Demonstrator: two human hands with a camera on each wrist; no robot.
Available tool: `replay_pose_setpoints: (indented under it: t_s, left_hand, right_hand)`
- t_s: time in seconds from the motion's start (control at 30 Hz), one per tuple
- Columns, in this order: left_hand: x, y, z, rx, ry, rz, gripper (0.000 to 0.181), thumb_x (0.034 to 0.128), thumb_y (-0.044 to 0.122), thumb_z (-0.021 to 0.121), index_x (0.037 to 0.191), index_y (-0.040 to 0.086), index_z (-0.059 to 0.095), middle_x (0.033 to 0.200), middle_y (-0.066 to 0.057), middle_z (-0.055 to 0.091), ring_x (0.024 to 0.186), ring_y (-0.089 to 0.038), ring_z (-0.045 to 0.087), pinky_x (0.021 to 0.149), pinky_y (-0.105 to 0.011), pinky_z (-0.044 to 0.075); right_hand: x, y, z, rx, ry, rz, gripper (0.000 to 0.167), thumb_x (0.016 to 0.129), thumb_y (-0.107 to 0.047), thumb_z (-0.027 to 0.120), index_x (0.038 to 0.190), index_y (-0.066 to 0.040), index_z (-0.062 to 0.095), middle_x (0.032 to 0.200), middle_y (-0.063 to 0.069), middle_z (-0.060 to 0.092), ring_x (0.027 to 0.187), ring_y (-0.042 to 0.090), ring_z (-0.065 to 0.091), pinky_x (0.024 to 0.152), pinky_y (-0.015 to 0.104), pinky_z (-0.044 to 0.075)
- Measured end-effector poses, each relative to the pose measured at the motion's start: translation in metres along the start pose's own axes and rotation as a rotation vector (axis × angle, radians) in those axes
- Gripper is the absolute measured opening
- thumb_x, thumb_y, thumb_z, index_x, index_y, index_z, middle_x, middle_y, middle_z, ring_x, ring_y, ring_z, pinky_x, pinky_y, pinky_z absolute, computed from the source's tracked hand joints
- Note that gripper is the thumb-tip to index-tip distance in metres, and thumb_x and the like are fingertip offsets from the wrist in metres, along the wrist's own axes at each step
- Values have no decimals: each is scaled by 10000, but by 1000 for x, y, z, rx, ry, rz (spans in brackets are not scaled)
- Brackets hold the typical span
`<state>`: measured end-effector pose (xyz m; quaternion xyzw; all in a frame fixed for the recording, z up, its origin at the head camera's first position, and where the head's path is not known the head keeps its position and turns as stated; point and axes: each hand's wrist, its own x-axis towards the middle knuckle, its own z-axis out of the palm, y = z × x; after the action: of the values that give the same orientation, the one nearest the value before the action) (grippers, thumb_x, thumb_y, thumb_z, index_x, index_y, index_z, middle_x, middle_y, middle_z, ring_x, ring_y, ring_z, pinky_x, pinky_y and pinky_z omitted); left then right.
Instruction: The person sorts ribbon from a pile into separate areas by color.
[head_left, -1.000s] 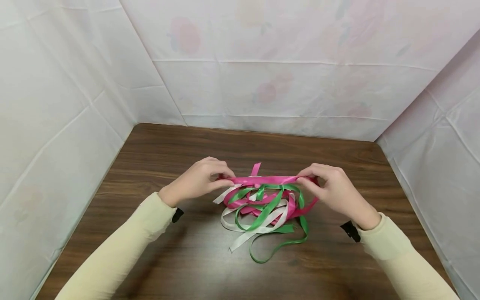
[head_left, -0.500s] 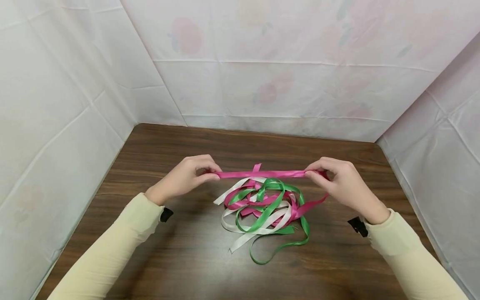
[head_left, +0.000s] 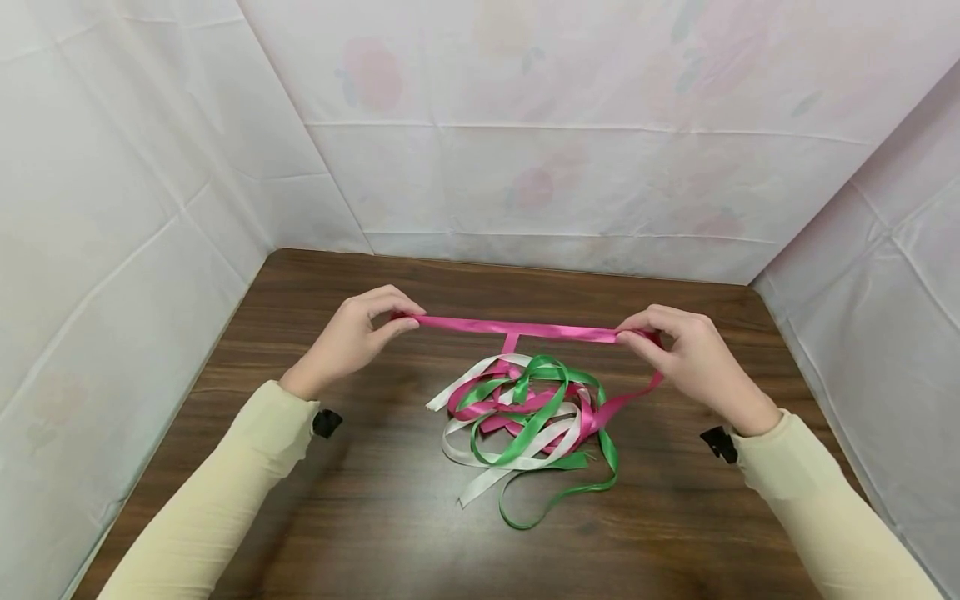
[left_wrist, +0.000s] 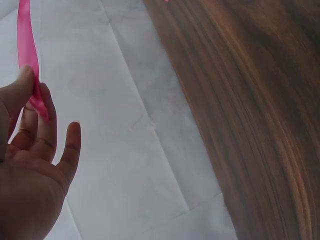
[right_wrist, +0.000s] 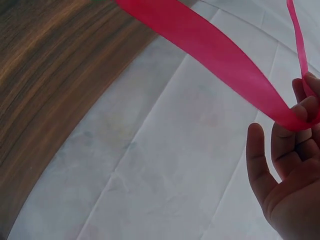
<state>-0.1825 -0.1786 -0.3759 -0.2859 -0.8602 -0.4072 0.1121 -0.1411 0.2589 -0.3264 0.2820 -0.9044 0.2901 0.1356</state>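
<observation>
A pink ribbon (head_left: 517, 328) is stretched nearly straight between the two hands, above the table. My left hand (head_left: 351, 335) pinches its left end between thumb and fingers; in the left wrist view a short pink tip (left_wrist: 41, 106) pokes out past the thumb. My right hand (head_left: 690, 358) pinches the same ribbon farther along. From the right fingers a slack pink length (right_wrist: 225, 60) runs back down to the pile. Under the stretched part lies a loose tangle of pink, green ribbon (head_left: 536, 425) and white ribbon (head_left: 457, 446).
The dark wood table (head_left: 390, 517) has pale floral cloth (head_left: 480, 183) hanging behind it and at both sides. One pink ribbon end (head_left: 511, 343) sticks out from the back of the tangle. A thin green loop (head_left: 555, 500) trails toward the front.
My hands have moved apart, the left one farther left and away from the body, drawing the pink ribbon longer and higher off the tangle. The pile itself has barely shifted.
</observation>
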Motion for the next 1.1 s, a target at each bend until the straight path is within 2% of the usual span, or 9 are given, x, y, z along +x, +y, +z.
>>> replay_pose_setpoints:
  t_s: [0.17, 0.4, 0.57, 0.73, 0.87, 1.1]
  left_hand:
    - [1, -5, -6, 20, 58, -29, 169, 889, 90, 797, 1045, 153, 788, 987, 22, 742, 870, -30, 602, 782, -223, 497]
    - [1, -12, -15, 36, 138, -69, 128, 883, 93, 807, 991, 161, 794, 960, 45, 747, 898, 24, 605, 815, -158, 473]
    - [1, -20, -20, 54, 175, -77, 110, 884, 83, 805, 980, 136, 797, 948, 8, 748, 868, 20, 572, 750, -132, 418]
    - [1, -29, -26, 91, 184, -108, 108, 894, 86, 795, 998, 115, 794, 963, -6, 746, 869, 40, 558, 751, -128, 416]
    - [1, -37, -30, 114, 183, -138, 117, 910, 112, 784, 1026, 115, 797, 981, -25, 750, 871, 4, 538, 758, -159, 400]
    - [4, -47, -36, 150, 189, -177, 122, 924, 136, 774, 1041, 113, 800, 994, -58, 757, 853, -31, 516, 749, -169, 386]
  right_hand:
    - [1, 4, -1, 19, -9, 1, 197, 860, -39, 811, 968, -198, 766, 820, -94, 672, 656, 9, 466, 584, 148, 383]
    - [3, 13, -3, 3, -17, 0, 190, 851, -34, 816, 961, -182, 768, 844, -102, 707, 691, -2, 518, 619, 144, 432]
    - [3, 22, -5, -10, -20, 15, 175, 849, -29, 817, 948, -165, 768, 847, -84, 717, 675, 0, 521, 598, 137, 432]
    - [2, 30, -9, -22, -25, 58, 154, 870, -46, 805, 950, -172, 770, 855, -83, 709, 682, 19, 499, 605, 152, 415]
    - [1, 37, -12, -34, -35, 93, 138, 874, -60, 806, 945, -173, 770, 852, -75, 712, 681, 26, 495, 602, 169, 413]
    - [1, 51, -19, -54, -70, 195, 84, 899, -98, 793, 952, -159, 770, 847, -33, 715, 622, 44, 510, 570, 196, 433]
